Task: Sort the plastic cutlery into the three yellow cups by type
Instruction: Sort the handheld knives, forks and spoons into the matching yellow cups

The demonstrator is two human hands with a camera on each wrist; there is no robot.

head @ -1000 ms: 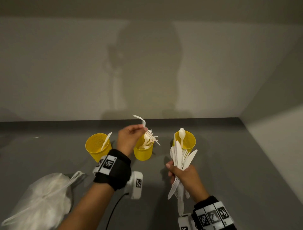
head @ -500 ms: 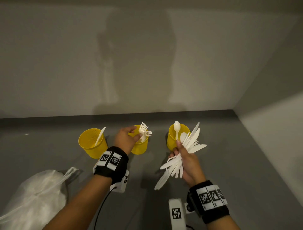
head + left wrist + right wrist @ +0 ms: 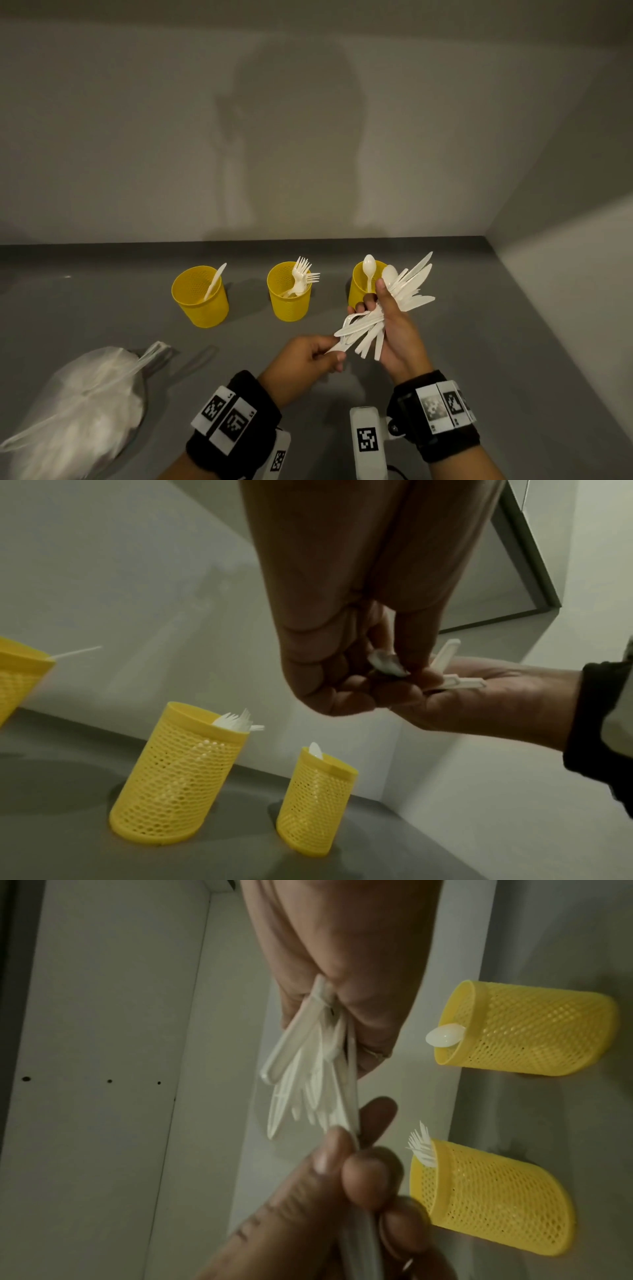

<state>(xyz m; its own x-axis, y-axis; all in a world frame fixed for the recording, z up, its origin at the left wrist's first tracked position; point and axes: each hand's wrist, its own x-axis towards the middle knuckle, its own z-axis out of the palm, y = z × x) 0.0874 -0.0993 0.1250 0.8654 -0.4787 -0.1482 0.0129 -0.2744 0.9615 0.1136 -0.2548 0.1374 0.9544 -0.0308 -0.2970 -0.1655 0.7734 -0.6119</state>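
**Q:** How far along are you?

**A:** Early, I judge. On the grey counter (image 3: 445, 359) stand three yellow cups: the left cup (image 3: 200, 296) holds one knife, the middle cup (image 3: 289, 291) several forks, the right cup (image 3: 358, 291) one spoon.

**Q:** And your hands?

**A:** My right hand (image 3: 394, 329) grips a fanned bundle of cutlery (image 3: 407, 291), unsorted. My left hand (image 3: 305, 356) pinches one handle (image 3: 337, 346) at the bundle's lower end.

3 yellow mesh cups upright in a row: left cup (image 3: 200, 297) one knife; middle cup (image 3: 289, 294) forks; right cup (image 3: 359, 286) one spoon; cutlery bundle (image 3: 383, 308) fanned beside it.
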